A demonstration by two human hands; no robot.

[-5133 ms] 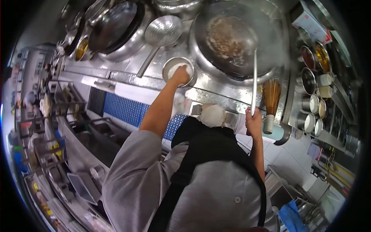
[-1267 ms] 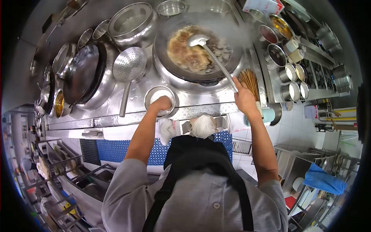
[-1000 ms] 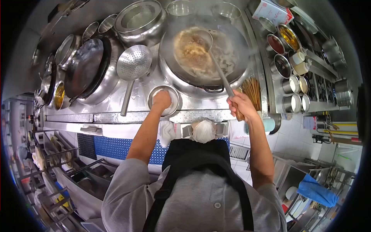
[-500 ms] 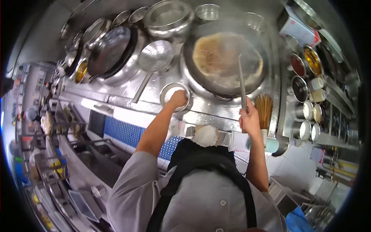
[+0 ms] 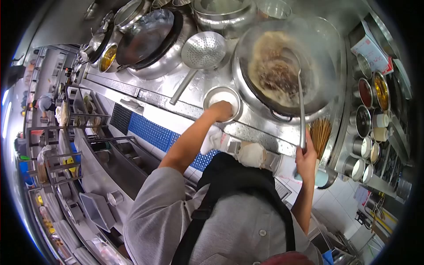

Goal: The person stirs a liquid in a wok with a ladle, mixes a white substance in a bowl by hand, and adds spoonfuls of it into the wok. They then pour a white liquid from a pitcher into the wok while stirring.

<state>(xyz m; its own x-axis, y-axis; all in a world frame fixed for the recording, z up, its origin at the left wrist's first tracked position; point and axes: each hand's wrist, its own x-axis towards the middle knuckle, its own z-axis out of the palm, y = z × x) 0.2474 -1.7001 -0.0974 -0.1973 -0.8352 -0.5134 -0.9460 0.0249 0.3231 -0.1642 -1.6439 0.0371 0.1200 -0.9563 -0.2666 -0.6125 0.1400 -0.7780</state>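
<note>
My left hand (image 5: 221, 110) is down inside a metal bowl (image 5: 239, 102) of white, starchy-looking contents. Its fingers look curled; whatever they hold, if anything, is hidden. With my right hand (image 5: 306, 160) I grip the handle of a long metal ladle (image 5: 301, 99), whose head reaches into the wok (image 5: 324, 75). Brown, foamy sauce (image 5: 276, 70) bubbles there under steam. A perforated strainer (image 5: 204, 51) lies on the steel counter left of the wok, its handle pointing toward me.
A bamboo wok brush (image 5: 321, 134) stands right of my right hand. Seasoning containers (image 5: 363, 127) line the right side. A second dark wok (image 5: 145, 42) and a large pot (image 5: 225, 20) stand at the back. A folded white cloth (image 5: 251, 154) lies at the counter's front edge.
The camera view has shifted, so the counter appears farther right. The ladle's head has moved within the wok, and the sauce looks darker and more churned. My left hand stays in the bowl.
</note>
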